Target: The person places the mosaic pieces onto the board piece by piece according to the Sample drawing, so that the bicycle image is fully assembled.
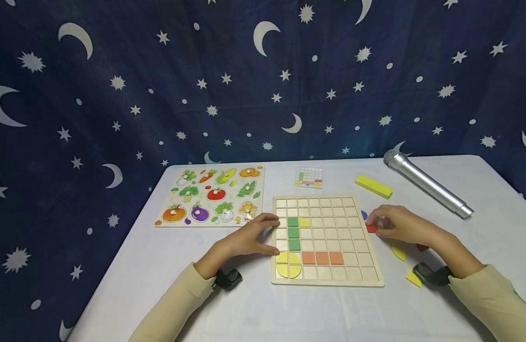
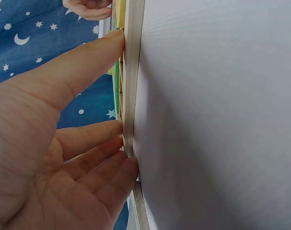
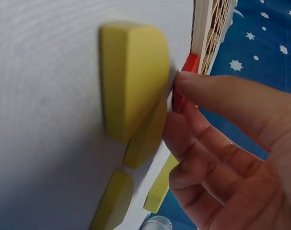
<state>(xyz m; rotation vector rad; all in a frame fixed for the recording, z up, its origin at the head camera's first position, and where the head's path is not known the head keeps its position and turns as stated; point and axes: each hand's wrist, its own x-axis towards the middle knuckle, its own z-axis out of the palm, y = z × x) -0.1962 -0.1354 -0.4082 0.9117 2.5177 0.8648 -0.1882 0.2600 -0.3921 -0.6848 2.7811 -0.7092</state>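
A wooden grid board (image 1: 348, 234) lies in the middle of the table. On it sit a column of green squares (image 1: 293, 232), a row of orange squares (image 1: 322, 258), a circle of yellow quarter pieces (image 1: 288, 270) and one more yellow piece (image 1: 304, 222). My left hand (image 1: 246, 240) touches the board's left edge, thumb and fingers spread along it, as the left wrist view also shows. Beside the right edge, my right hand (image 1: 401, 225) pinches a red piece (image 3: 190, 66) between thumb and fingers, low over the cloth.
Around the right hand lie yellow pieces (image 1: 414, 278), another red piece (image 1: 422, 247) and a blue piece (image 1: 364, 215). Farther back are a pattern card (image 1: 308, 177), a yellow block (image 1: 373, 186) and a silver microphone (image 1: 429, 183). A vegetable puzzle (image 1: 213, 209) lies at the left.
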